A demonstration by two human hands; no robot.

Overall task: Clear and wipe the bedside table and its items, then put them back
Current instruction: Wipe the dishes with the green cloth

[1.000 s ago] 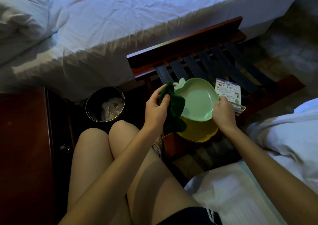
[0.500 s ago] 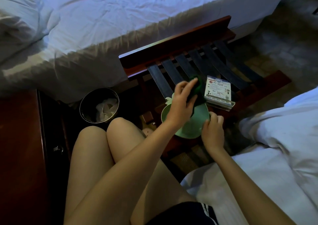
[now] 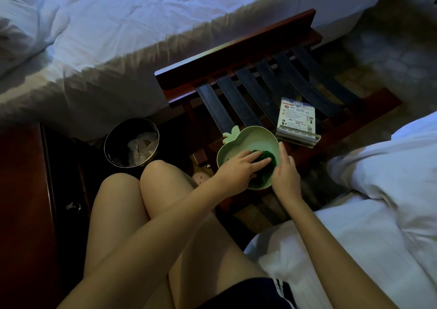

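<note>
Over the near edge of the luggage rack (image 3: 236, 72) sits a pale green apple-shaped bowl (image 3: 248, 131); can't tell if it rests on the rail or is held just above. Left hand (image 3: 238, 168) is inside the bowl, fingers straight and flat, pressing a dark green cloth (image 3: 268, 159) against the inner wall. The cloth is bunched on the bowl's right side. Right hand (image 3: 285, 176) is on the bowl's right rim, fingers lying along the outside. Can't tell whether it pinches the rim or only steadies it. A card in a clear stand (image 3: 296, 119) lies on the rack straps just beside the bowl, not touching it. A round metal bin (image 3: 111, 143) with white paper inside stands left of the rack, by the knees. The dark wood bedside table (image 3: 21, 202) is at far left, well apart from the bowl. White bedding lies above and at right.
</note>
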